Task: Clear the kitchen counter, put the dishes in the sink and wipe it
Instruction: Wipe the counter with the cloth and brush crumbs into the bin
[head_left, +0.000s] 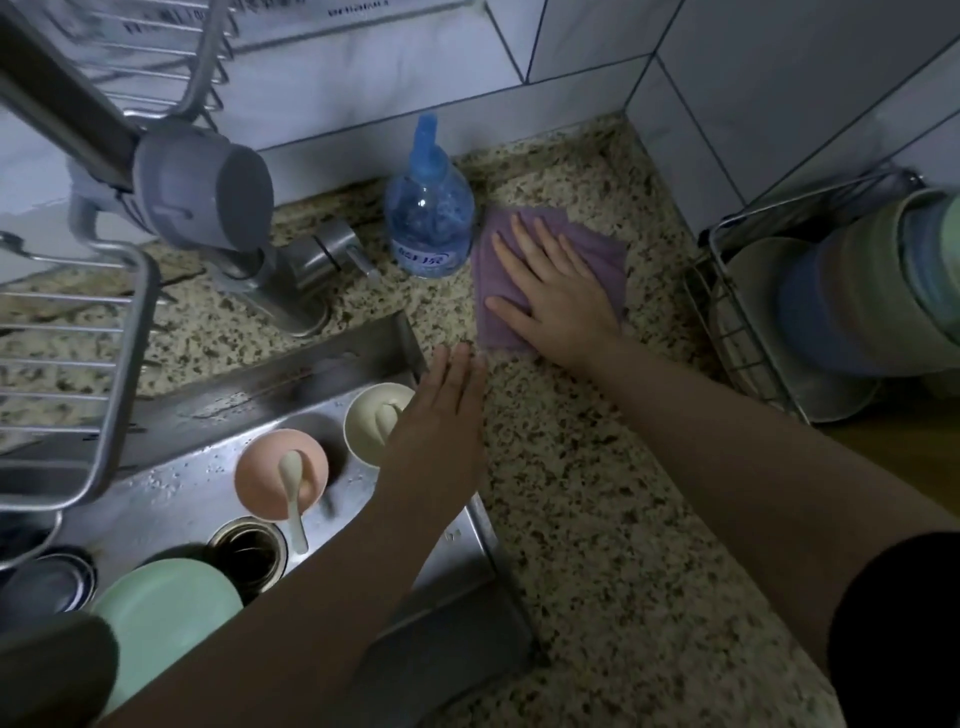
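Right hand (553, 296), fingers spread, presses a soft, limp purple cloth (602, 254) flat on the granite desk (597, 493); left hand (441, 426) hovers open, empty

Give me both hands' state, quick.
Left hand: open, flat, holding nothing.
Right hand: open, palm pressed flat on the purple cloth.

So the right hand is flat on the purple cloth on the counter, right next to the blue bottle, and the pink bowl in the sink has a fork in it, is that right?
Not quite: the pink bowl holds a pale spoon, not a fork. The rest holds in the head view: the right hand lies flat on the purple cloth on the counter, beside the blue bottle, and the bowl sits in the sink.
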